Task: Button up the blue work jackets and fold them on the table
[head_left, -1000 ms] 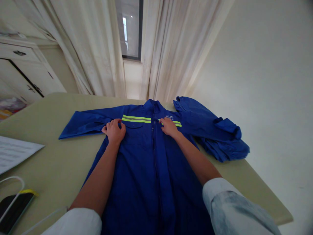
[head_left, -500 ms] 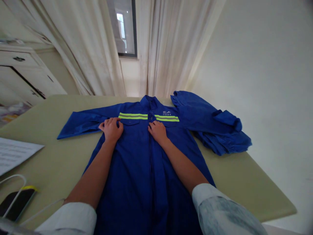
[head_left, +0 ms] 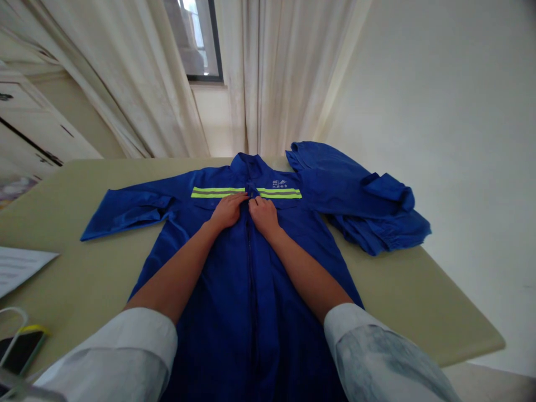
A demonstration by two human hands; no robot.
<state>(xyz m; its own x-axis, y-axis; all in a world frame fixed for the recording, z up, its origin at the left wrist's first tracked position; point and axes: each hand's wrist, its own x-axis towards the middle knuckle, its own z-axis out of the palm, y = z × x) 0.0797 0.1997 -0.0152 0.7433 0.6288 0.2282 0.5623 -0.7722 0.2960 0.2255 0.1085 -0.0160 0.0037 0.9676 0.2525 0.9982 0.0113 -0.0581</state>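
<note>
A blue work jacket (head_left: 218,268) with a yellow-green reflective stripe across the chest lies face up, its collar at the far side and its lower end out of view. At the front opening, just below the collar, my left hand (head_left: 228,212) pinches the jacket's edge near the stripe. Close beside it, my right hand (head_left: 263,216) has its fingers closed on the other side of the front opening. The small part under the fingertips is hidden. Below my hands runs the zip line (head_left: 251,268), with its flap to the right.
Folded blue clothing (head_left: 377,234) lies at the right, partly under the jacket's sleeve. On the green-covered table (head_left: 439,312) are a sheet of paper (head_left: 25,265) and a phone with a white cable (head_left: 23,349) at the left. Curtains (head_left: 285,72) hang behind; a wall stands at the right.
My left hand has moved right, from the chest pocket to the front opening beside my right hand. My right hand has shifted slightly up the opening. The view has shifted a little.
</note>
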